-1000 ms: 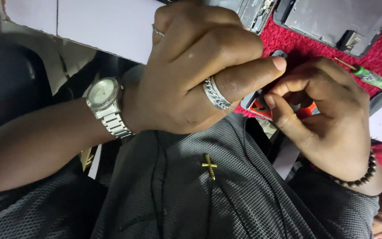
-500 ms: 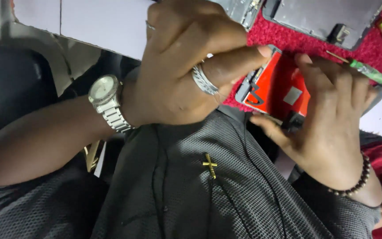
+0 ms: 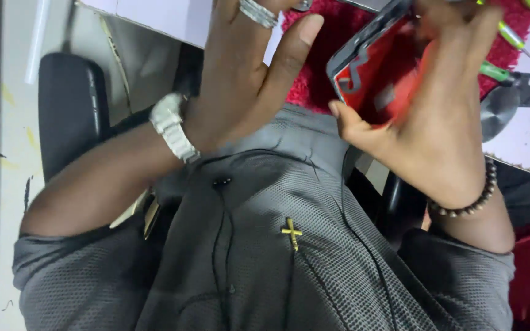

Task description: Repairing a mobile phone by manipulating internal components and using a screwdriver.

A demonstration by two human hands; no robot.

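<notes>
Head view:
- My left hand (image 3: 240, 79) is on the left, up near the far edge of the picture. Its fingers are spread wide and let go. It holds nothing.
- The thumb of that hand points right, toward the red phone part (image 3: 381, 79). It is close to the part but not touching it.
- My right hand (image 3: 437, 141) is on the right. Its fingers are wrapped round the red phone part and grip it by its right side. The fingertips go out of the top of the picture, so I cannot see them.
- The red phone part is tilted and held up in the air, above the fuzzy red mat (image 3: 311, 67) on the white table (image 3: 154, 15).
- Green screwdrivers (image 3: 495, 70) lie on the far right, just past my right hand. A round grey metal piece (image 3: 498, 113) sits beside them.
- I wear a silver watch (image 3: 173, 125) and a ring (image 3: 257, 12) on the left, and a bead bracelet (image 3: 467, 202) on the right.
- Near me are my grey shirt (image 3: 314, 282) and a small gold cross (image 3: 291, 233).
- I think the part looks thin, so one hand on one side is a wobbly hold. It would be best to grip only the edges, squeeze softly, and bring the free left hand under the other side. Staying over the soft mat is wise in case it slips.
</notes>
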